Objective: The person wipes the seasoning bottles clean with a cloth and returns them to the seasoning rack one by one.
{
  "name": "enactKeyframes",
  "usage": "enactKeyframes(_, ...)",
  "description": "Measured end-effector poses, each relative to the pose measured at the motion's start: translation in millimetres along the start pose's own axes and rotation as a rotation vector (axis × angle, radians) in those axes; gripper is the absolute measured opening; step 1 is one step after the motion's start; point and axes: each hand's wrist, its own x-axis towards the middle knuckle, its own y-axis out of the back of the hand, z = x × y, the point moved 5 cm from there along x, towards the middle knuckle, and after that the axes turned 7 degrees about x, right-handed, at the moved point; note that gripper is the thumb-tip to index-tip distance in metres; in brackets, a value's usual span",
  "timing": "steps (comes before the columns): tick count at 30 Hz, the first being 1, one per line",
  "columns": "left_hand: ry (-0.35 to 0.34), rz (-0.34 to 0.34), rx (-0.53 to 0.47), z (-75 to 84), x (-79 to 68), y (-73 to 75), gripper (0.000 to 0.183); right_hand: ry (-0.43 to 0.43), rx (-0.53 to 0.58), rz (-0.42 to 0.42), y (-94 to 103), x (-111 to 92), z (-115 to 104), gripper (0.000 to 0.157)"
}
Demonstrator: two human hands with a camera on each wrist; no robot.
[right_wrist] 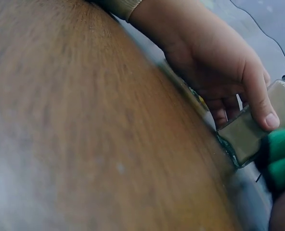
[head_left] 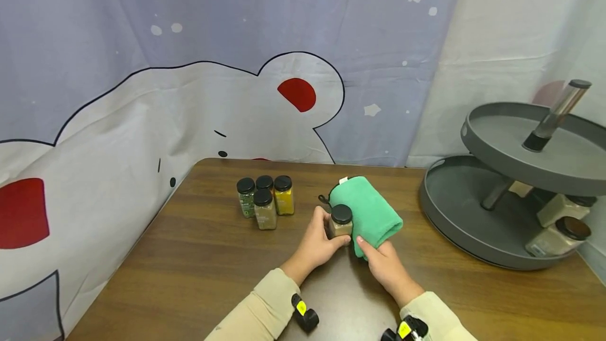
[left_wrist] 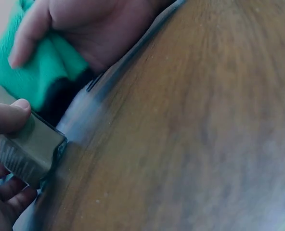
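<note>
My left hand grips a square glass spice jar by its sides, thumb at the front. The jar has a black lid and holds a beige powder; it stands upright close over the table. My right hand holds a folded green cloth with dark edging, its thumb lying on top. The cloth's left side is right at the jar. In the left wrist view, the jar's base is near the tabletop. The right wrist view shows the left thumb pressed along the jar.
Several spice jars with black lids stand grouped on the wooden table to the left. At the right is a grey two-tier round tray, with several jars on its lower level. A patterned curtain hangs behind.
</note>
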Motion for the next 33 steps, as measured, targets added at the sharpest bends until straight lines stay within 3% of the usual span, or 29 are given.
enactKeyframes(6,0.005,0.000,0.006,0.3,-0.4,-0.8,0.051,-0.022,-0.019,0.010,0.6,0,3,0.035)
enactKeyframes(12,-0.011,-0.012,-0.029,-3.1,-0.4,-1.7,0.055,-0.048,-0.115,-0.021,-1.3,2,5,0.030)
enactKeyframes(15,-0.033,-0.091,-0.147,-8.9,1.5,-2.2,0.065,-0.066,-0.093,0.014,0.1,2,7,0.029)
enactKeyframes(20,-0.057,-0.237,-0.494,-18.1,5.7,1.8,0.058,-0.054,-0.060,0.037,0.3,3,8,0.033)
enactKeyframes(22,-0.061,-0.262,-0.540,-19.3,6.8,3.7,0.054,-0.050,-0.067,0.036,0.1,4,8,0.033)
enactKeyframes(28,-0.080,-0.258,-0.451,-14.8,7.9,5.3,0.054,-0.055,-0.126,0.028,0.1,3,5,0.030)
enactKeyframes(33,-0.165,-0.222,-0.316,-9.8,6.0,5.6,0.057,-0.052,-0.173,0.007,-0.4,3,6,0.031)
